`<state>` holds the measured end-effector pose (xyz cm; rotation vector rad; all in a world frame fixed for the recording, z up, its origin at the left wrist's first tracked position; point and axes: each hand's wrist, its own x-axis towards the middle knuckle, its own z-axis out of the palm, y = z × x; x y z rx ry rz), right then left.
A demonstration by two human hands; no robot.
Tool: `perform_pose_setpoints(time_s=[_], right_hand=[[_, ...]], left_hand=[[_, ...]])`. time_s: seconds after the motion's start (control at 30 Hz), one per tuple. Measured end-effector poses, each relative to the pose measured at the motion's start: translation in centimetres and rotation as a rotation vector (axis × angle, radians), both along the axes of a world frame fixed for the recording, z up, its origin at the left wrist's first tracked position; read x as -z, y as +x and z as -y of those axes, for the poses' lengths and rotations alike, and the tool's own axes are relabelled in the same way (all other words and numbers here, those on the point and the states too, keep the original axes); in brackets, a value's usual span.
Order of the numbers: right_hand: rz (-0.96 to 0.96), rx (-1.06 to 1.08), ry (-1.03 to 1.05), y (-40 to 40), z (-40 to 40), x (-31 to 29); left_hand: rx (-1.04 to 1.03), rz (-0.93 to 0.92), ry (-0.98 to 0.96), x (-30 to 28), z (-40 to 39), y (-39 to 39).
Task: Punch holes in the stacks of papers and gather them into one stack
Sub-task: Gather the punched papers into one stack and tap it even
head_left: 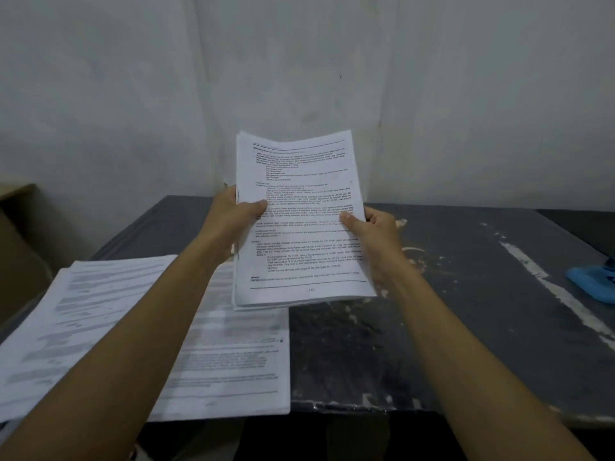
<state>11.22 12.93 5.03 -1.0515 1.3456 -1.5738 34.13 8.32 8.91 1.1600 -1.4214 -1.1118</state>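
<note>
A thin stack of printed papers (pixel 303 181) is held up above the dark table (pixel 466 294), its lower edge near the tabletop. My left hand (pixel 233 214) grips its left edge, thumb on the front sheet. My right hand (pixel 376 237) grips the right edge, thumb also on the front. Two more stacks lie flat at the left: one (pixel 233 354) under my left forearm and another (pixel 83 311) overlapping it further left. A blue hole punch (pixel 595 284) sits at the far right edge, partly cut off.
A white wall (pixel 299 78) stands right behind the table. A brown cardboard box (pixel 20 247) is at the far left beside the table. The tabletop is scuffed with white paint marks; its front edge runs across the lower part of the view.
</note>
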Motion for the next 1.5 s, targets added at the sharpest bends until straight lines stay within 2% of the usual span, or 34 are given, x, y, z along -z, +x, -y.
perform_pose_setpoints(time_s=[0.33, 0.47, 0.63, 0.77, 0.93, 1.03, 1.13, 1.33, 1.5], right_hand=[[-0.006, -0.085, 0.143, 6.0, -2.3, 3.2], [-0.047, -0.107, 0.161, 8.2, -3.7, 4.5], [-0.246, -0.16, 0.19, 10.4, -5.1, 5.7], [-0.35, -0.145, 0.202, 11.4, -5.6, 7.0], [-0.742, -0.037, 0.137, 11.7, -6.0, 9.5], [-0.887, 0.039, 0.075, 11.7, -6.1, 10.8], [-0.992, 0.087, 0.032, 11.4, -6.1, 11.4], [-0.923, 0.022, -0.01, 11.1, -6.5, 11.3], [-0.618, -0.073, 0.006, 11.0, -6.7, 10.8]], left_hand=[[-0.126, 0.192, 0.1, 3.9, -3.4, 5.0], [-0.16, 0.428, 0.075, 5.3, -4.7, 6.4], [-0.162, 0.773, 0.104, 6.6, -5.8, 7.8], [-0.17, 0.885, 0.103, 7.9, -6.2, 8.4], [-0.234, 0.969, 0.085, 10.4, -6.4, 8.2], [-0.3, 1.019, 0.037, 11.5, -6.3, 8.1], [-0.362, 1.181, -0.023, 12.3, -6.5, 7.8], [-0.409, 1.229, -0.104, 14.3, -7.4, 7.0], [-0.471, 1.114, -0.134, 14.9, -7.5, 7.3]])
